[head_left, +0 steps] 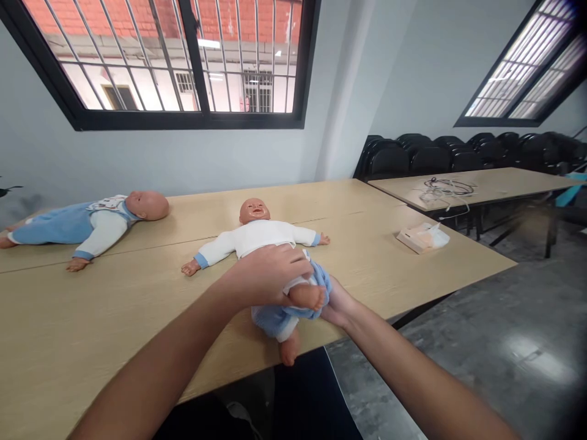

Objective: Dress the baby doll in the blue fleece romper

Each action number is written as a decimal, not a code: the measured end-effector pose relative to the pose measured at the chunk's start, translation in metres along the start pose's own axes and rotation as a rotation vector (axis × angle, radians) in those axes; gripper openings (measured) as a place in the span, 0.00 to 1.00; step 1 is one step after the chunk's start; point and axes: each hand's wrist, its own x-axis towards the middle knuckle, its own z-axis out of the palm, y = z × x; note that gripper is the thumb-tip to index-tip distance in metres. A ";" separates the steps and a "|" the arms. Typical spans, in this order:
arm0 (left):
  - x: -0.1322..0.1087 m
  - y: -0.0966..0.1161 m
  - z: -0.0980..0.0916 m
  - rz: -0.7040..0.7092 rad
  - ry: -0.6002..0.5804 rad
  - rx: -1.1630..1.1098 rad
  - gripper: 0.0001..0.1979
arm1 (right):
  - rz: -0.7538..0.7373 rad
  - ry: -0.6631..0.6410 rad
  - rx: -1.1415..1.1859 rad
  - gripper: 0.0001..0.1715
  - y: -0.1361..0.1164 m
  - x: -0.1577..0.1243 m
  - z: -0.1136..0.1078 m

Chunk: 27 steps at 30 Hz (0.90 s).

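At the near edge of the pale wood-grain table, the left hand curls closed around the raised leg of a face-up baby doll; the right hand supports its soft, bunched blue trousers, fingers hidden, so their closure cannot be told. The step seems to be adjusting the trousers; the next move likely calls for a steady leg. Farther, the doll's head is smooth and glossy; far left lies a second doll.
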 end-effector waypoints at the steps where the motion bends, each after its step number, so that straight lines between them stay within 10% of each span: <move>1: 0.002 -0.004 0.003 0.078 0.018 0.062 0.05 | 0.071 -0.016 0.101 0.25 0.000 -0.001 -0.003; 12: 0.000 -0.018 0.009 0.221 0.133 0.075 0.08 | -0.082 0.079 0.107 0.22 0.010 -0.016 -0.057; 19: 0.008 -0.007 0.035 0.396 0.136 0.236 0.10 | -0.204 0.424 -0.700 0.22 0.001 0.070 -0.069; 27: 0.017 0.016 0.078 0.472 0.120 0.382 0.13 | -0.187 0.495 -0.977 0.11 -0.023 0.133 -0.049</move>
